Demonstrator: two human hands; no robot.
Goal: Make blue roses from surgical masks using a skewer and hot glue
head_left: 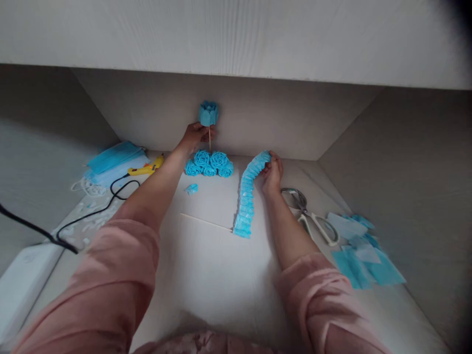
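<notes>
My left hand [197, 136] is closed on the thin wooden stick of a blue fabric flower [208, 114], held upright near the back wall. Just below it lies a stack of several blue rosettes [209, 163]. My right hand [272, 172] pinches the far end of a long pleated blue strip [246, 196], which curves toward me over the surface. At the strip's near end, a second thin wooden stick [206, 222] touches it and points left. A small blue scrap [191, 189] rests between the rosettes and that stick.
On the left are blue face masks [120, 160], a yellow glue gun [145, 168] with a black cord, white scraps and a white box [27, 285]. To the right lie white-handled scissors [324, 230], a roll of tape [294, 198] and cut blue pieces [368, 260]. Panels rise at the back and sides.
</notes>
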